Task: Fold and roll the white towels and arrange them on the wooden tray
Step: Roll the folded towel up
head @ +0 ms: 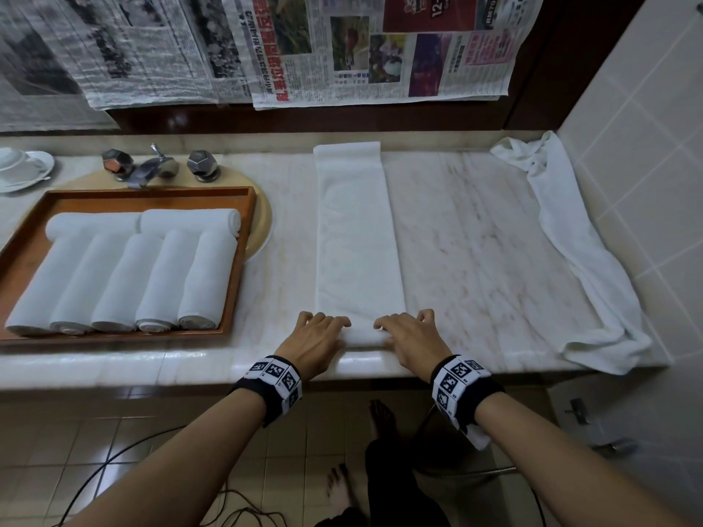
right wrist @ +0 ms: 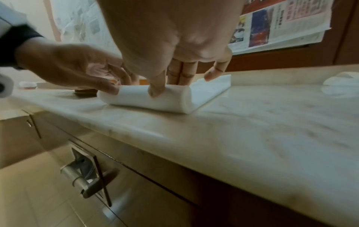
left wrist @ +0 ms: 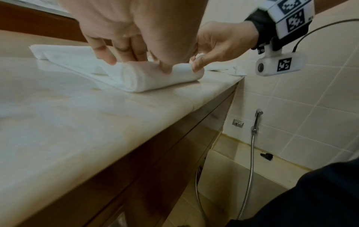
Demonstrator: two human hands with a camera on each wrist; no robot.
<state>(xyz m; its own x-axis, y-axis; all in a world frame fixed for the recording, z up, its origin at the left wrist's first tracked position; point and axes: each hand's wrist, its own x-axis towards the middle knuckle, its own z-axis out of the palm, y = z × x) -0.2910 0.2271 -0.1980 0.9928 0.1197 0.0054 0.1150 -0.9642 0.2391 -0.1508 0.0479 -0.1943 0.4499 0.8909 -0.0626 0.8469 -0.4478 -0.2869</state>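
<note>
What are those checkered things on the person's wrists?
Both forearms are bare, with no sleeves. Each wrist wears a black band ringed with white blocks printed with black square codes. A small white camera hangs under the right one, with a thin dark cable.

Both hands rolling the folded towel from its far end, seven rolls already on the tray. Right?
Not quite: the left hand and right hand roll the folded towel from its near end, as the head view shows. Seven rolls on the wooden tray is correct.

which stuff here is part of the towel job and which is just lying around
Part of the job:
folded towel under both hands
rolled towels
wooden tray
loose towel

Just lying about:
taps
cup and saucer
newspapers
</note>
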